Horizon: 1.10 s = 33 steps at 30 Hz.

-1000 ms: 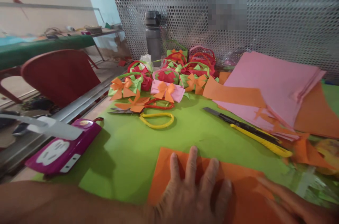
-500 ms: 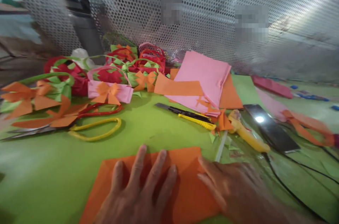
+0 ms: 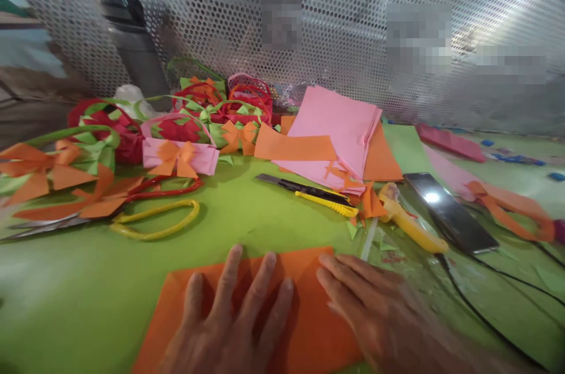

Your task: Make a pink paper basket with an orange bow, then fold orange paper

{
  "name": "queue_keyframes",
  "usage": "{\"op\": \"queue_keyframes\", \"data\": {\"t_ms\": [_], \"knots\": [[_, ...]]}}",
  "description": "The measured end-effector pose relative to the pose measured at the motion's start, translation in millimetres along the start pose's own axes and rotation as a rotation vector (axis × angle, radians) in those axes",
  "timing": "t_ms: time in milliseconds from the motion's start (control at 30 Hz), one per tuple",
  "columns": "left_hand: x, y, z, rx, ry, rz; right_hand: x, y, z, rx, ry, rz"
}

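An orange sheet of paper point(image 3: 309, 309) lies on the green tabletop right in front of me. My left hand point(image 3: 229, 315) rests flat on it, fingers spread. At the sheet's right edge, my right hand point(image 3: 371, 303) lays its stretched fingers over the upper right corner; part of that edge is hidden beneath it. Beyond the hands is a yellow and black utility knife point(image 3: 324, 197). A yellow glue gun point(image 3: 410, 224) with a black cord lies past my right hand. To the left are scissors point(image 3: 154, 218) with red and yellow handles, partly covered by an orange paper bow.
Small paper baskets with bows point(image 3: 180, 156) crowd the back left, before a dark bottle point(image 3: 136, 50). Pink sheets point(image 3: 331, 126) are stacked at the back centre. A phone point(image 3: 450, 212) with its light on lies at right. A perforated metal panel point(image 3: 212, 3) closes off the back.
My right hand has moved slightly left and flattened onto the sheet's right corner. The left hand stays spread in place. The view has shifted slightly.
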<state>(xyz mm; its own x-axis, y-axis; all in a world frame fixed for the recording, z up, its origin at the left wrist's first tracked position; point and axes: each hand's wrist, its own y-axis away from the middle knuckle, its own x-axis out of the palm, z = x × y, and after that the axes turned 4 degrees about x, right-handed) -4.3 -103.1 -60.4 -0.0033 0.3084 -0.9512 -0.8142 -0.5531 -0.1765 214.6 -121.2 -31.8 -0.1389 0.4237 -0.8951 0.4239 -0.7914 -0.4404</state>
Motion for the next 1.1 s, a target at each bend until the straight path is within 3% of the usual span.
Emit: {"op": "queue_keyframes", "data": {"t_ms": [133, 200, 400, 567, 767, 933, 1100], "knots": [[-5.6, 0, 7, 0.053, 0.017, 0.049, -5, -6, 1, -0.026, -0.017, 0.118], [-9.2, -2, 9, 0.063, 0.050, 0.078, -4, -7, 3, -0.052, -0.028, 0.074], [-26.2, -8, 7, -0.032, 0.245, 0.200, 6, -1, 8, -0.315, 0.068, 0.036], [-37.9, -9, 5, -0.088, 0.303, 0.319, 13, 3, 6, -0.385, 0.124, -0.013], [-34.8, -7, 3, -0.115, 0.279, 0.359, 14, 2, 7, -0.437, 0.213, -0.044], [-39.7, 7, 14, -0.222, 0.292, 0.424, 16, 0, 5, -0.482, 0.235, -0.065], [-40.6, 31, 21, -0.236, 0.250, 0.420, 15, -1, 3, -0.501, 0.256, -0.091]]}}
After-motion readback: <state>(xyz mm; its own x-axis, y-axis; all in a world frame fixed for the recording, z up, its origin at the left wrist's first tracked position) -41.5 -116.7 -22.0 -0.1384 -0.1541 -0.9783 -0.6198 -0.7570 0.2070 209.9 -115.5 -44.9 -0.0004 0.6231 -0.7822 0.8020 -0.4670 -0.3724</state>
